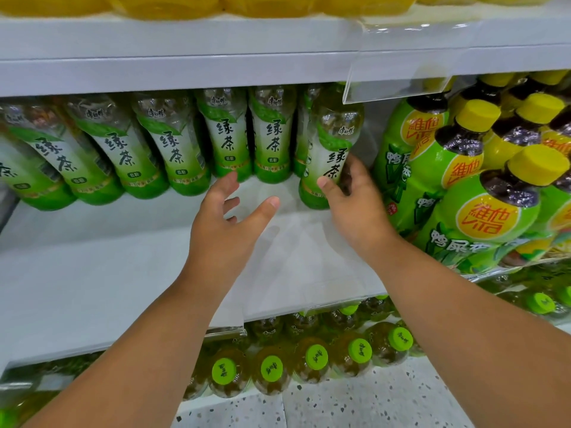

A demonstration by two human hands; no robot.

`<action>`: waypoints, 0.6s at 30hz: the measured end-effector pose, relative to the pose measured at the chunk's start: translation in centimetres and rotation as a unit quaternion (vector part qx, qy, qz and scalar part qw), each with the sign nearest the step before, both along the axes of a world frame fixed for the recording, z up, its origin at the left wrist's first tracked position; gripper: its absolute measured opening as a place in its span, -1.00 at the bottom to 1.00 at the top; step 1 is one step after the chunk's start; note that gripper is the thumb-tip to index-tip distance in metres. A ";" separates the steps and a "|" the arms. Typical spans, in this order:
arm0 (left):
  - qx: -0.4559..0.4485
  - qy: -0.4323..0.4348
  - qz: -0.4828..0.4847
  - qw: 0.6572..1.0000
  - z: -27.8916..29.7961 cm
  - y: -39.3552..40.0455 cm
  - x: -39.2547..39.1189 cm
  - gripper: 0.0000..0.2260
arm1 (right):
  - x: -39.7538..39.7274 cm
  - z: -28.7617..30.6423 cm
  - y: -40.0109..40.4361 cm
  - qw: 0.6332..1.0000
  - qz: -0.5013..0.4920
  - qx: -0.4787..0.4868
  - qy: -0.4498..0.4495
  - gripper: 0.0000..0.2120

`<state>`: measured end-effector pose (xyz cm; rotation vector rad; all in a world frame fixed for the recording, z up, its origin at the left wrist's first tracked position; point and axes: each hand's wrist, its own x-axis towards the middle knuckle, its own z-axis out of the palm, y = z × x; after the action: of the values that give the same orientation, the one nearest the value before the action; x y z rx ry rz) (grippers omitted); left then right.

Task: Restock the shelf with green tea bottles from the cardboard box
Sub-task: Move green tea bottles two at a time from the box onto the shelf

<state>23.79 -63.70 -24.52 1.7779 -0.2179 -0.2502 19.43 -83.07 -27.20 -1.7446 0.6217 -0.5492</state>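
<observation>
Several green tea bottles [228, 134] with green-and-white labels stand in a row at the back of the white shelf [123, 267]. My right hand [352, 205] grips the lower part of one green tea bottle [330, 149], which stands at the right end of the row, slightly forward of the others. My left hand [228, 217] hovers open above the bare shelf in front of the row, fingers spread, holding nothing. The cardboard box is out of view.
Yellow-capped bottles [463, 180] with green labels crowd the shelf's right side, close to my right hand. A clear price-tag holder [398, 84] hangs from the shelf above. On the shelf below stand more bottles with green caps [315, 356]. Speckled floor shows at the bottom.
</observation>
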 end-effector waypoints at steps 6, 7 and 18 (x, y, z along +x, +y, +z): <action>0.017 -0.013 -0.003 1.000 0.4 1.3 -0.4 -0.27 | -1.4 0.2 2.1 0.998 -0.036 -0.012 0.047 -0.18; 0.021 -0.011 -0.003 1.000 0.6 1.7 -0.6 -0.27 | -1.9 0.5 2.4 0.997 -0.052 -0.022 0.061 -0.16; 0.044 0.085 0.048 0.994 8.6 11.1 -6.9 -0.31 | -9.8 10.2 11.8 0.995 0.007 0.022 0.095 -0.36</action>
<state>16.86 -52.56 -15.92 1.8369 0.0012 -0.3445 9.63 -71.32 -17.04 -1.7716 0.7473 -0.3597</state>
